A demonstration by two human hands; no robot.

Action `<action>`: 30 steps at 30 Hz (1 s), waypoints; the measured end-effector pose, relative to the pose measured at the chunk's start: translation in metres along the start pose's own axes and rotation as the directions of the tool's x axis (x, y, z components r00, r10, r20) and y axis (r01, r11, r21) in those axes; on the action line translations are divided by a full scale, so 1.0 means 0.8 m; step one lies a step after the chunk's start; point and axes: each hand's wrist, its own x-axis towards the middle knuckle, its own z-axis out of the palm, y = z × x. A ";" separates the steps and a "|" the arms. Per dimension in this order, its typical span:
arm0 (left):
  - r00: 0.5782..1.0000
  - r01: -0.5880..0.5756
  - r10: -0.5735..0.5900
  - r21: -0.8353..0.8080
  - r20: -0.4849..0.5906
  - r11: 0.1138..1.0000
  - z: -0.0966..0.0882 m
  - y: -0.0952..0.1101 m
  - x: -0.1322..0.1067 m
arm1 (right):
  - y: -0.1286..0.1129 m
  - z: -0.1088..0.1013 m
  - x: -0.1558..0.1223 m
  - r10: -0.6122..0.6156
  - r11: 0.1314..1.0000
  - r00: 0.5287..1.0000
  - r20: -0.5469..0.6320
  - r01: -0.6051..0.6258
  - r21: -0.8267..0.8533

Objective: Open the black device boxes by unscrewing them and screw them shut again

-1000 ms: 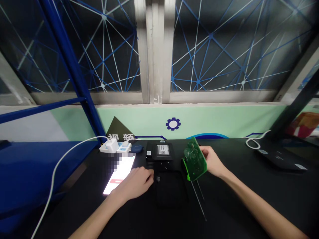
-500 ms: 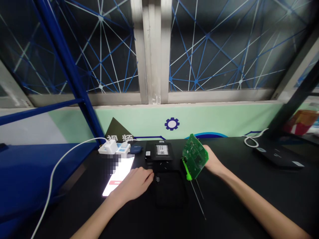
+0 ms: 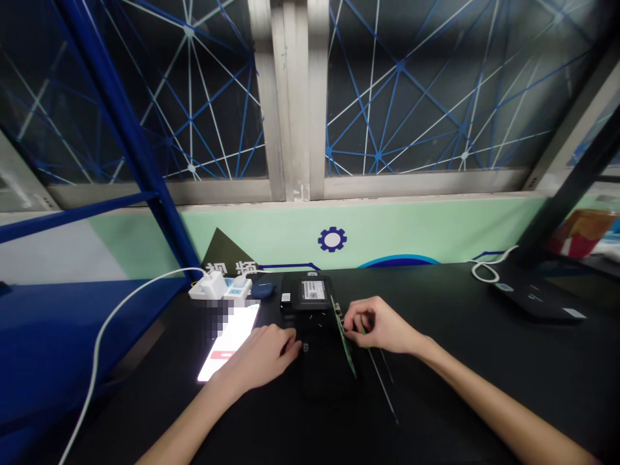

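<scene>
My right hand pinches a green circuit board by the metal connectors on its face. The board stands nearly edge-on above the right side of a shallow black plastic case. At that case's left edge is my left hand, fingers curled, with thumb and fingertips at the rim. Just beyond the case lies a black cover with a white label. Several small screws are scattered in front of it. Two thin screwdrivers lie right of the case, their green handles partly behind my right hand.
A lit phone lies beside my left forearm. Behind it are a white power strip with a plugged-in charger and a small dark blue case. A flat black device and white cable sit at the far right.
My right hand has brought the circuit board left and down, turning it from face-on to edge-on over the case. My left hand has stayed at the case's edge.
</scene>
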 end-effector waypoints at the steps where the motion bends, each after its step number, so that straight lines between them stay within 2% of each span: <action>1: 1.000 -0.006 0.006 0.000 -0.001 1.000 0.000 0.000 0.000 | 0.001 0.002 0.000 -0.013 1.000 1.000 0.004 0.013 -0.019; 14: 1.000 -0.008 0.008 0.004 0.006 1.000 0.002 -0.001 0.000 | 0.001 0.020 -0.003 -0.111 0.944 0.994 0.024 0.113 -0.309; 30: 1.000 0.004 -0.003 -0.021 0.029 1.000 0.001 0.001 0.001 | -0.006 0.022 -0.005 -0.105 0.899 0.992 0.066 0.123 -0.419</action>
